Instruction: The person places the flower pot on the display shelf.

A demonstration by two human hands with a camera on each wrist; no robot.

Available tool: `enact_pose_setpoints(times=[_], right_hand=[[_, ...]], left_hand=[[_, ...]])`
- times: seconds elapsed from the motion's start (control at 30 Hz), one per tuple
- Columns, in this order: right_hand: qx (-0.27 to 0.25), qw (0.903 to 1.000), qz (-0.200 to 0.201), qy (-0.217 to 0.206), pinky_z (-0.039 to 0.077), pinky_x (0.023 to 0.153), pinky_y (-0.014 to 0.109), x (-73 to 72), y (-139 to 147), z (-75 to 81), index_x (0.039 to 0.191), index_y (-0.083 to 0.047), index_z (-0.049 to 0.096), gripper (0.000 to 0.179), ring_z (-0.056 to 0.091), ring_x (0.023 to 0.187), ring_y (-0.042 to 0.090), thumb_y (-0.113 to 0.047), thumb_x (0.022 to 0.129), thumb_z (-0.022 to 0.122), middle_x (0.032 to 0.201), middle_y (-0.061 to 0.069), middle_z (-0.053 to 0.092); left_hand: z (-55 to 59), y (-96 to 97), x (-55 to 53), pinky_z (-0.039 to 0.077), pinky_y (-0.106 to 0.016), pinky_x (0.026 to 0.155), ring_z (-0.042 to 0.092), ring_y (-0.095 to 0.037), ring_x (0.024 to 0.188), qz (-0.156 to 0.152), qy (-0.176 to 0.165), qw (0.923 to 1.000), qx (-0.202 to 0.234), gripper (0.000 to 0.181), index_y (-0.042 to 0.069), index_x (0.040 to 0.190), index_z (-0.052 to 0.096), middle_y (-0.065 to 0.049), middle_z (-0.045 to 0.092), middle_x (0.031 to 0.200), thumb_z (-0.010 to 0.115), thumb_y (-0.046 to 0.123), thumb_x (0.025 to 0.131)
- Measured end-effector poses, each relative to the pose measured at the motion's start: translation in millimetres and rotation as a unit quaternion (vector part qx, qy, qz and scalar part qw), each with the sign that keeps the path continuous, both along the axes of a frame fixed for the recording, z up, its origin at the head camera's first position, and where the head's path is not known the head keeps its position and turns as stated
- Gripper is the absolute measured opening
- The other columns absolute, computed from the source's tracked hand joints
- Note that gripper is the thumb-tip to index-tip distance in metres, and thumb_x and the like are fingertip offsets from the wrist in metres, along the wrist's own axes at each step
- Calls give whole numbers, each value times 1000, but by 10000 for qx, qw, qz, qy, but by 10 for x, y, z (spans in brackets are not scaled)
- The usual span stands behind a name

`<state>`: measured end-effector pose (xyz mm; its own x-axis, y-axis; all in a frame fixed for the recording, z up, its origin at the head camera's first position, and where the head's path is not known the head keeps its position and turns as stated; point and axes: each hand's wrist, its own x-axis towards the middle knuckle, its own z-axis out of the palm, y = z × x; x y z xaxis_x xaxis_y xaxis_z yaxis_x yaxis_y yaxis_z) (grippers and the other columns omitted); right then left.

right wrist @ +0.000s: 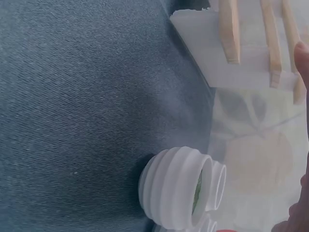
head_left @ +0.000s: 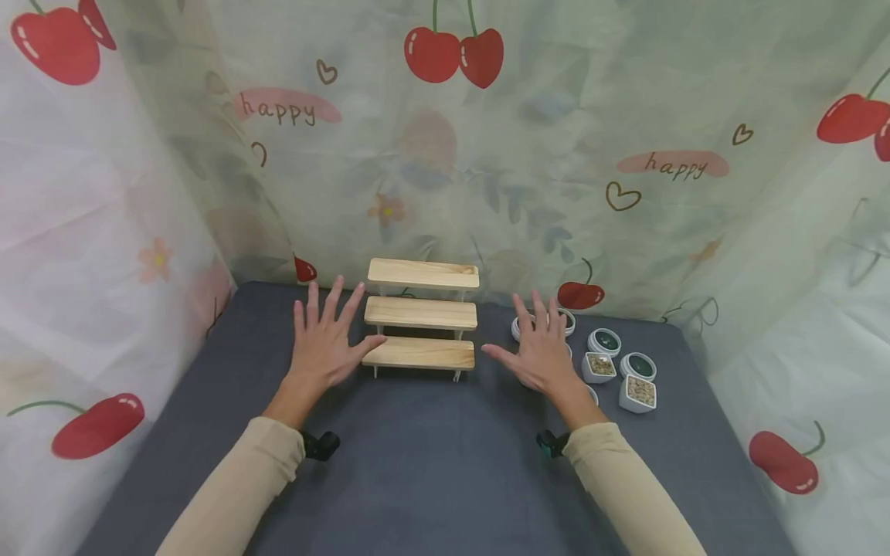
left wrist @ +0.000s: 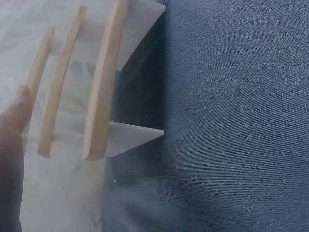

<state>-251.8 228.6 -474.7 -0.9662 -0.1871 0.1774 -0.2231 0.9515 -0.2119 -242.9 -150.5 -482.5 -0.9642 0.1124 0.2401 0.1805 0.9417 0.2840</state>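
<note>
A small three-tier stand with pale wooden boards (head_left: 420, 354) and whitish translucent side supports (left wrist: 133, 137) stands at the back of the table. My left hand (head_left: 323, 351) hovers just left of it, fingers spread and holding nothing. On the other side, my right hand (head_left: 545, 355) is spread too, above a group of small white pots, and grips nothing. It partly hides several of them. One ribbed white pot (right wrist: 174, 188) with something green inside shows in the right wrist view. To its right are round pots (head_left: 638, 367) with dark green tops and square white pots (head_left: 637, 394) of pebbles.
A dark grey-blue cloth (head_left: 431, 463) covers the table. Hanging sheets (head_left: 542, 116) printed with cherries and hearts enclose it at the back and both sides. Thin wire or string (head_left: 698, 309) lies near the back right corner.
</note>
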Motion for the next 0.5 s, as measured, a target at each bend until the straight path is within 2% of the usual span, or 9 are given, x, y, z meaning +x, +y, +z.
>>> enact_pose_setpoints(times=[0.17,0.3,0.5], right_hand=[[-260,9995,-107,-115,13,121,70,58,81,-47,166,-23,7,111,0,157,50,-77,85,60,172,17,-1],[-561,9980,-237,-161,20,120,68,113,122,-55,165,-20,8,114,9,155,49,-78,83,62,171,19,3],[-1055,9926,-487,-346,31,113,68,204,184,-63,165,-18,10,118,21,148,53,-76,80,69,168,22,10]], left_hand=[[-77,-13,32,1,-69,122,-11,-42,159,-19,-182,9991,385,97,39,164,2,-3,-3,174,51,79,90],[-142,-13,58,4,-70,122,-10,-42,159,-93,-288,9968,738,96,38,164,1,-3,-4,174,51,77,92],[-225,29,57,12,-73,119,-5,-43,159,-272,-245,9913,1261,98,35,164,-1,-5,0,174,55,71,93]])
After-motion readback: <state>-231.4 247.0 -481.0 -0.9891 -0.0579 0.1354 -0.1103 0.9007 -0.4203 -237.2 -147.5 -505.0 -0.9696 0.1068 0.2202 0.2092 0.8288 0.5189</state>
